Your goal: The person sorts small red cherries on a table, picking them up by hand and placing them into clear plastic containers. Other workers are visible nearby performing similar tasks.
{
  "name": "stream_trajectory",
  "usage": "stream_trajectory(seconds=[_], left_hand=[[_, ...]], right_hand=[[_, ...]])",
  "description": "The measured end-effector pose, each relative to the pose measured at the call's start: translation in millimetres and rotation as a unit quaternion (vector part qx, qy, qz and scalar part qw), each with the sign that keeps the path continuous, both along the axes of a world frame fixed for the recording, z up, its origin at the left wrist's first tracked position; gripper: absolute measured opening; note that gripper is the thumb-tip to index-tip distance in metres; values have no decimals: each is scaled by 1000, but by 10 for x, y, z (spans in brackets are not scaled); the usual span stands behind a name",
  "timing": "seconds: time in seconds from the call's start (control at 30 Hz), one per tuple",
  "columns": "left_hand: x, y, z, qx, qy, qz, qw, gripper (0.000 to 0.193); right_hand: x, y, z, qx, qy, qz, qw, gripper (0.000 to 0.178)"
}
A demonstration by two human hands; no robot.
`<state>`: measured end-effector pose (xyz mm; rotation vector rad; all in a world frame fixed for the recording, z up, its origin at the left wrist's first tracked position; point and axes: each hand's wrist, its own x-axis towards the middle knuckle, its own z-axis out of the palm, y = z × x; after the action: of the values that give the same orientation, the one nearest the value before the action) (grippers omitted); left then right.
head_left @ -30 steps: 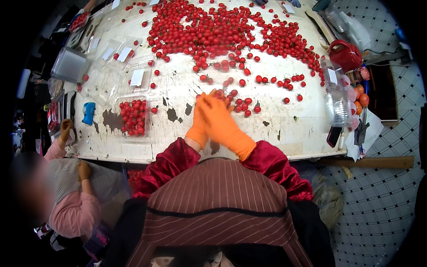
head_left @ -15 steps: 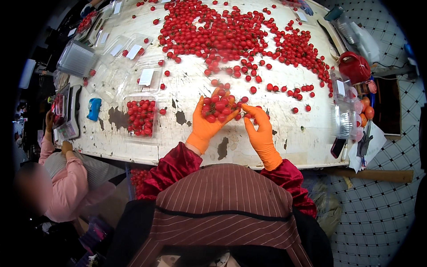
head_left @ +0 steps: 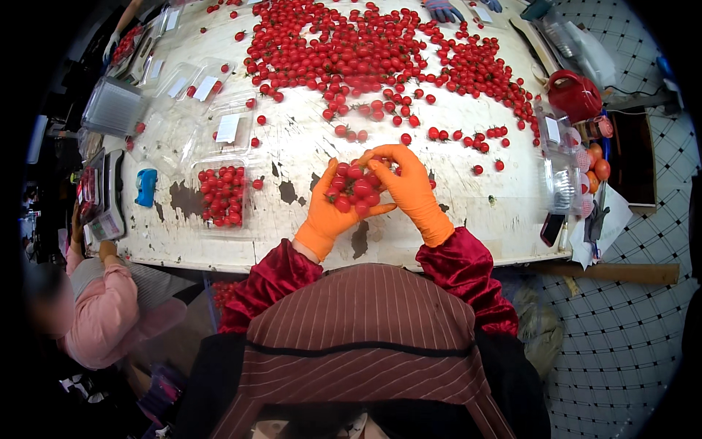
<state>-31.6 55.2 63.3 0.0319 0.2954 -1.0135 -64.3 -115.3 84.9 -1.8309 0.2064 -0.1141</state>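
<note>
Several red cherry tomatoes [head_left: 355,188] lie heaped in my left hand [head_left: 322,222], which wears an orange glove and is cupped around them over the white table. My right hand [head_left: 412,192], gloved in orange too, curls over the right side of that heap. Its fingertips pinch a cherry tomato at the top of the pile, and part of the grip is hidden. Left of my hands stands an open clear plastic box [head_left: 223,194] filled with cherry tomatoes. Beyond them a broad spread of loose cherry tomatoes [head_left: 344,47] covers the middle of the table.
Open clear boxes with white labels [head_left: 228,128] line the left side, near a stack of clear boxes [head_left: 115,104] and a blue tape dispenser [head_left: 146,187]. At the right edge are a red container [head_left: 575,96] and a phone [head_left: 553,230]. A co-worker in pink [head_left: 102,314] sits by a scale [head_left: 110,197].
My right hand has moved left and up onto the tomatoes in my left hand, its fingers closing there. A co-worker's gloved hand shows more at the far edge.
</note>
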Motion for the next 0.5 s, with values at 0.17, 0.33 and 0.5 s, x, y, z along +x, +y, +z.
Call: stream_trajectory(seconds=[0.17, 0.33, 0.5], left_hand=[[-18, 4, 47, 42, -13, -2, 999, 52], [-26, 29, -20, -10, -47, -21, 999, 64], [-2, -10, 19, -38, -17, 33, 999, 60]], right_hand=[[-25, 6, -46, 141, 54, -19, 988, 25], [-65, -23, -43, 124, 96, 3, 988, 28], [-104, 5, 23, -27, -61, -44, 997, 30]])
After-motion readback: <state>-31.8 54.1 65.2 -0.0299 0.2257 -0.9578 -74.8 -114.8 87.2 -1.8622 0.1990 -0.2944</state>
